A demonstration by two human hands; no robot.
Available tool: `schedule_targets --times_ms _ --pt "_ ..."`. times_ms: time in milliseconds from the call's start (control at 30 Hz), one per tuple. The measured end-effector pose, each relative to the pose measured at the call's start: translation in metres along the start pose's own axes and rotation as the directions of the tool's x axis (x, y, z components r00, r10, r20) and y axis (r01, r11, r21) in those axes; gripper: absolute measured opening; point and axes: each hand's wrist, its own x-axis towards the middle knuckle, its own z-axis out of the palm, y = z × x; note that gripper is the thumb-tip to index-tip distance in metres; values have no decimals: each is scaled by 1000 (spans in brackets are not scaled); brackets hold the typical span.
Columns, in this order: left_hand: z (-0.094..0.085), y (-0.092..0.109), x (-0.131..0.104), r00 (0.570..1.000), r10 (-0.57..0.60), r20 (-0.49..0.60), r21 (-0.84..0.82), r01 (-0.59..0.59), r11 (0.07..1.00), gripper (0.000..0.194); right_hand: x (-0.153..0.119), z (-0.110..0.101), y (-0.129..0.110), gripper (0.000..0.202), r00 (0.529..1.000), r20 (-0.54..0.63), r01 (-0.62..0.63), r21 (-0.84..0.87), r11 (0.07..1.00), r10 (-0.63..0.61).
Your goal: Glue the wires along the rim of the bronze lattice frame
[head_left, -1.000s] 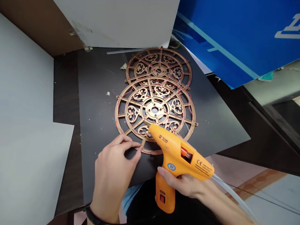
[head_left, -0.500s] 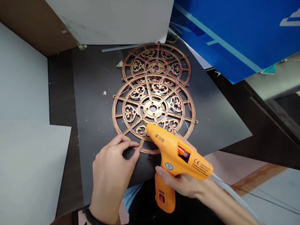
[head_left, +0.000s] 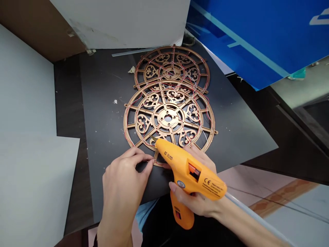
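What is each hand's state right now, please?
Left hand: closed, pinching the near openwork wheel at its rim.
Right hand: closed, holding the orange glue gun by its handle.

The front wheel [head_left: 173, 117] overlaps the back wheel's [head_left: 168, 72] near edge on the board [head_left: 102, 120]. The left hand [head_left: 125, 175] is at the front wheel's near rim; right of it, the right hand [head_left: 199, 203] holds the glue gun [head_left: 177, 168].

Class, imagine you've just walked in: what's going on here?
A person's right hand grips an orange glue gun, its nozzle pointing over the front wheel. The left hand touches that wheel's near rim. The front wheel overlaps the rear wheel on a dark board. Whether glue is coming out is too small to tell.
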Motion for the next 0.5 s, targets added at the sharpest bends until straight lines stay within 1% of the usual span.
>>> schedule_targets --times_ms 100,167,267,333,433,500 --pt "1 -1 2 1000 14 -1 -48 -14 999 12 0 2 -1 15 998 60 -7 61 998 4" --pt "2 -2 2 1000 22 -7 -79 -22 997 12 1 3 -2 15 998 69 -8 85 996 2" --pt "2 -4 2 1000 21 -3 -109 -21 994 12 0 6 -4 21 999 36 -7 53 999 6" --pt "1 -5 1 1000 19 4 -129 -18 991 13 -2 8 -6 20 999 48 -6 16 1000 5" --pt "1 -6 1 1000 25 6 -164 -24 986 13 -4 11 -9 22 995 94 -42 3 999 41" --pt "2 -7 1 1000 19 1 -188 -19 982 13 -6 12 -9 22 995 85 -58 11 998 57"
